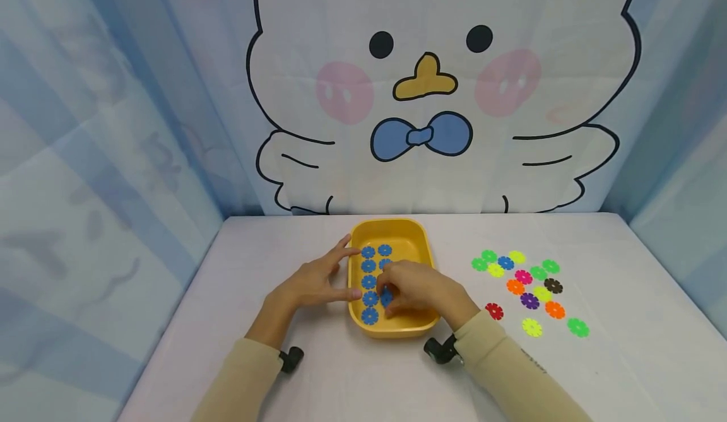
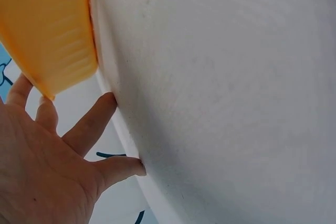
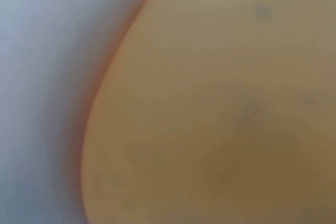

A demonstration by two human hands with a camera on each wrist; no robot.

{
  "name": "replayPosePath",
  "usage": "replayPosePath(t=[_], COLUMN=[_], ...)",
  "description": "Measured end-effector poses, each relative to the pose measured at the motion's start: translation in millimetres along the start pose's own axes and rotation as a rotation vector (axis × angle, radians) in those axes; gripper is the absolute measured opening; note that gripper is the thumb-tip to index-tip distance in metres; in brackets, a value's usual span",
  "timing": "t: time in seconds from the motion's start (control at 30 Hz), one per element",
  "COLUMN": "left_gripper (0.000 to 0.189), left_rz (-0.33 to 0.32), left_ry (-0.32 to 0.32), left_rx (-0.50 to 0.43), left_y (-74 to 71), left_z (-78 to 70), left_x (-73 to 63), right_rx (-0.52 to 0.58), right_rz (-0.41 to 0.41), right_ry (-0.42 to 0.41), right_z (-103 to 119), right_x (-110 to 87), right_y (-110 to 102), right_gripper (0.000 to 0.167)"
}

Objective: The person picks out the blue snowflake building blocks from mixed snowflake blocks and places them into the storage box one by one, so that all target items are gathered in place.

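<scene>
A yellow tray (image 1: 406, 239) sits on the table with blue snowflake-shaped discs (image 1: 368, 282) in a column along its left side. A second column of them stands beside it, partly hidden by my right hand (image 1: 417, 288). That hand is inside the tray, thumb and index finger curled about a blue snowflake disc (image 1: 387, 297). My left hand (image 1: 311, 281) has its fingers spread at the tray's left edge. In the left wrist view, its fingertips reach the tray's outer wall (image 2: 58, 40). The right wrist view is blurred, filled mostly by the tray's yellow surface (image 3: 184, 103).
Right of the tray, loose snowflake discs lie scattered: several green (image 1: 578, 327), yellow (image 1: 532, 327) and orange (image 1: 555, 310), plus red (image 1: 494, 311), purple (image 1: 529, 301), pink (image 1: 524, 277), black (image 1: 553, 285) and blue (image 1: 505, 263). A cartoon-printed curtain (image 1: 420, 182) hangs behind the white table (image 1: 352, 384).
</scene>
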State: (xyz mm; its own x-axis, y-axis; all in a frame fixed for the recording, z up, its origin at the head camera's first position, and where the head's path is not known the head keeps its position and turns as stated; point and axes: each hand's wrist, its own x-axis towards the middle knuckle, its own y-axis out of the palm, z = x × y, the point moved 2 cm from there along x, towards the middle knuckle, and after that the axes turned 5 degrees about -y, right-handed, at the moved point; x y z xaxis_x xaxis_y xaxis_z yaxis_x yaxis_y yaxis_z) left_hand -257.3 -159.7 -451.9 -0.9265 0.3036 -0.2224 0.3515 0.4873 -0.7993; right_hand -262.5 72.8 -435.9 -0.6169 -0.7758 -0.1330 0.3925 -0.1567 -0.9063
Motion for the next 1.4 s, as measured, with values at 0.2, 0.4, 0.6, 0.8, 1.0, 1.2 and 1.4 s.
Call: replayPosePath(t=[0.2,0.4,0.6,0.8,1.0,1.2,1.4], left_gripper=[0.088,0.088,0.087,0.088,0.090,0.094,0.096], left_rz=[0.003,0.005,-0.005,-0.007,-0.011,-0.012,-0.026], left_ry=[0.009,-0.005,0.001,-0.008,-0.026,-0.031,-0.048], left_rx=[-0.011,-0.012,-0.010,-0.010,-0.026,-0.012,0.018], left_y=[0.2,1.8,3.1,3.6,4.3,5.2,2.1], left_z=[-1.3,-1.2,-0.6,0.3,1.9,0.2,0.4], left_x=[1.2,2.0,3.0,2.9,0.8,0.1,0.8], right_rx=[-0.018,-0.001,-0.004,0.016,0.013,-0.034,-0.049], right_rz=[-0.003,-0.003,-0.015,-0.059,-0.109,-0.136,-0.257], right_ry=[0.013,0.030,0.058,0.005,-0.091,-0.098,-0.119], right_z=[0,1,1,3,2,-9,-21], right_x=[-1.5,-5.5,-8.2,-10.9,-20.3,-37.6,-53.6], right_y=[-1,-2,-4,-7,-19,-29,-40], right_gripper=[0.035,0.034,0.029,0.025,0.019,0.020,0.024])
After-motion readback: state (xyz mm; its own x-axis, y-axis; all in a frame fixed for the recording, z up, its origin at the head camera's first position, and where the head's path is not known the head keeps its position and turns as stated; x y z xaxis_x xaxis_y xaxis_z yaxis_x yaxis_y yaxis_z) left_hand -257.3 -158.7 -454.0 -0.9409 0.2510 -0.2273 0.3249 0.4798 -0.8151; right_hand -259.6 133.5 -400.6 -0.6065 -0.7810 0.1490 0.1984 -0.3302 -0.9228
